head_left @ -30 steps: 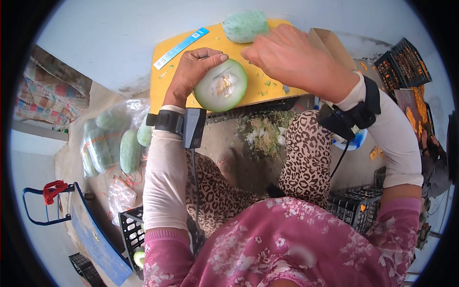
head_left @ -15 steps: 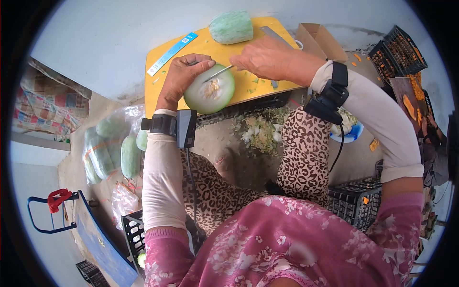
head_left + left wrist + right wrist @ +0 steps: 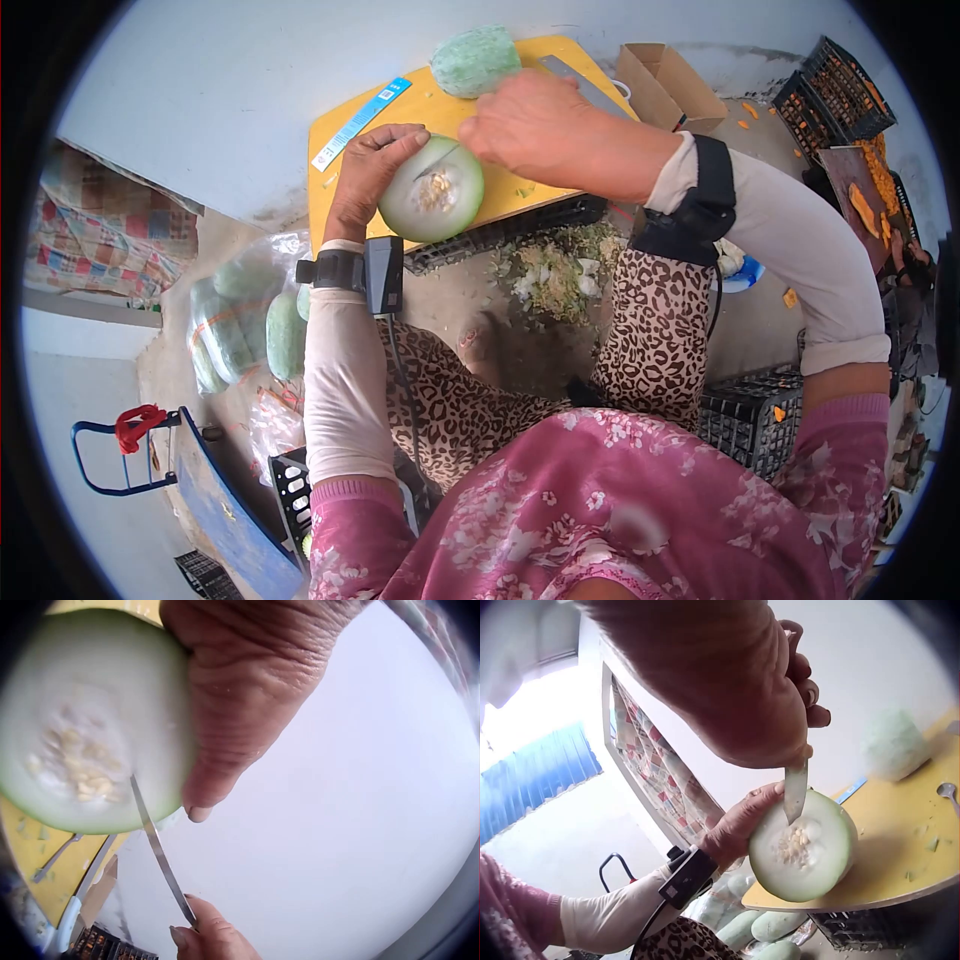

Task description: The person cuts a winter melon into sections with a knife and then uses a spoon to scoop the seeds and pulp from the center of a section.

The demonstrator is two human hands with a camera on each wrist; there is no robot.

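My left hand (image 3: 365, 180) grips the upper left edge of a cut winter melon (image 3: 430, 208), thumb along its rim. The melon's round white face, with pale seeds (image 3: 795, 849) in the middle, is turned towards me over the table edge. In my right hand (image 3: 540, 135) is a small knife (image 3: 796, 795); its narrow blade slants down across the white flesh. The blade tip (image 3: 135, 780) is right by the seeds in the left wrist view. The knife's handle is hidden inside my right fist. Another piece of winter melon (image 3: 475, 62) lies at the table's back edge.
On the yellow table (image 3: 335, 210) lie a blue-and-white packet (image 3: 362, 123), a broad-bladed knife (image 3: 585, 85) and a spoon (image 3: 947, 790). Beside it stands a cardboard box (image 3: 670, 90). Bagged melons (image 3: 225, 330) and peelings (image 3: 560, 285) are on the floor, with crates (image 3: 750, 420) to the right.
The knife blade showed long across the melon's face half a second ago; now my right hand is closer to the melon and less blade shows. My left hand keeps its hold.
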